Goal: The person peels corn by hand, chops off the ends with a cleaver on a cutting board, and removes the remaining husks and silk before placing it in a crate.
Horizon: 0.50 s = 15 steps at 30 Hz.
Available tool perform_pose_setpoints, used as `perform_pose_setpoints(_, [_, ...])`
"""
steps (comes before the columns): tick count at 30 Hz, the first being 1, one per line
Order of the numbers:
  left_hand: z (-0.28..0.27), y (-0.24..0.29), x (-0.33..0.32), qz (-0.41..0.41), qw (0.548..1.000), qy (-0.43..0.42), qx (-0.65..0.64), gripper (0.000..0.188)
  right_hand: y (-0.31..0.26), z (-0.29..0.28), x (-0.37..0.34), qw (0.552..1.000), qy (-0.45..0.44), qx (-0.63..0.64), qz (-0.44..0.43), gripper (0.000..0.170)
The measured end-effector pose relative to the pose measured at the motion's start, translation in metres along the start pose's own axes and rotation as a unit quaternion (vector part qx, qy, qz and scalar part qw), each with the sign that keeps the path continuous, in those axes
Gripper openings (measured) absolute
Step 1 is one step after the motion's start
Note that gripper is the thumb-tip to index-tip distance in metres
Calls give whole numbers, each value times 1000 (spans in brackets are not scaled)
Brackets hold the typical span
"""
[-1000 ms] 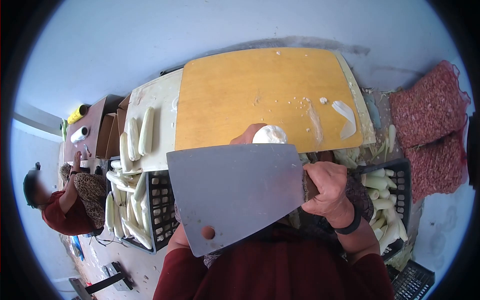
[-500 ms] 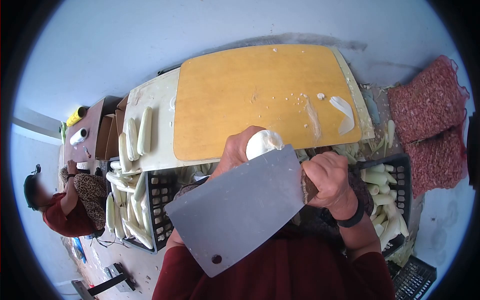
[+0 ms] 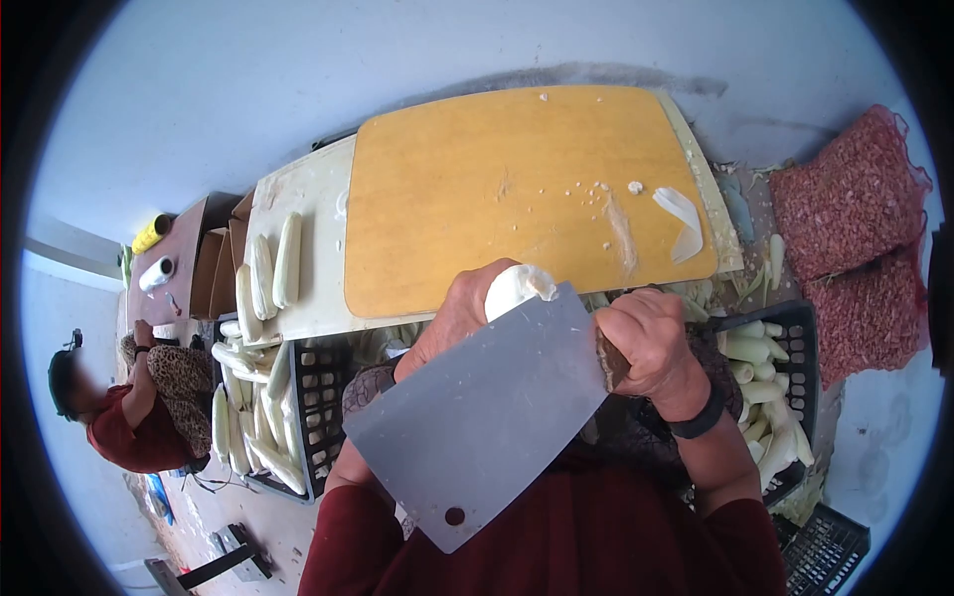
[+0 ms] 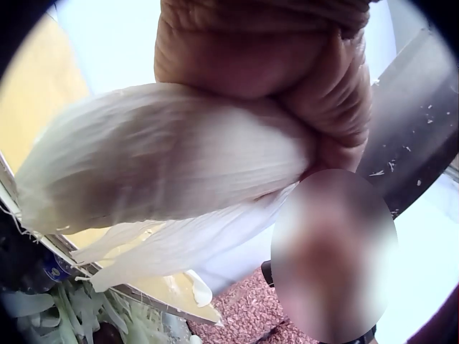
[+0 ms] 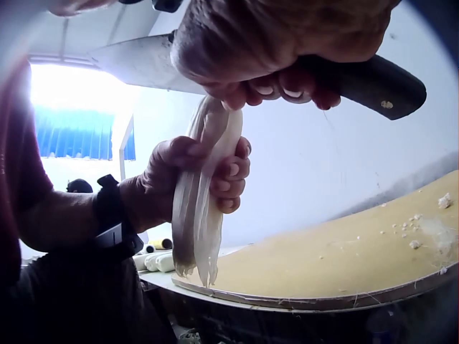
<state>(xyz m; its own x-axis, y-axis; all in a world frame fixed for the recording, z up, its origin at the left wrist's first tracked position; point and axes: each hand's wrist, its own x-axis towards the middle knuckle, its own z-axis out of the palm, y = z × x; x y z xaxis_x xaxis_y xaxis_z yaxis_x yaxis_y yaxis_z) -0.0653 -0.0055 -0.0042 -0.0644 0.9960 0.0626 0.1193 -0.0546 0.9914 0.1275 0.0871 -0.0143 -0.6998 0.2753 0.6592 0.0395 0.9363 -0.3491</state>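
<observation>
My left hand (image 3: 452, 316) grips an ear of corn (image 3: 515, 290) in pale husk, held upright with its white end on top. In the left wrist view the ear (image 4: 165, 154) points left, and a loose strip of husk (image 4: 193, 251) hangs beside it. My right hand (image 3: 651, 343) holds a broad cleaver (image 3: 477, 417) by its dark handle (image 5: 384, 86). The blade's top corner is right at the ear's white end and hides part of my left forearm. In the right wrist view, fingertips of my right hand reach the top of the husk.
A yellow board (image 3: 517, 189) with white crumbs and a husk piece (image 3: 681, 223) lies ahead. Crates of pale ears stand left (image 3: 318, 417) and right (image 3: 795, 348). Red mesh sacks (image 3: 845, 199) are at far right; a seated person (image 3: 139, 407) is at left.
The cleaver has tilted, its far end swinging down toward me. My left hand and the ear have moved slightly left and come out from behind the blade, the ear tilting a little.
</observation>
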Motion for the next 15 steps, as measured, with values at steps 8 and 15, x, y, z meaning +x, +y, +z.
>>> perform_pose_setpoints(8, [19, -14, -5, 70, 984, -87, 138, 48, 45, -16, 1, 967, 31, -170, 186, 20])
perform_pose_setpoints(15, [-5, -24, 1, -45, 997, -4, -62, 51, 24, -4, 7, 876, 181, 151, 420, 24])
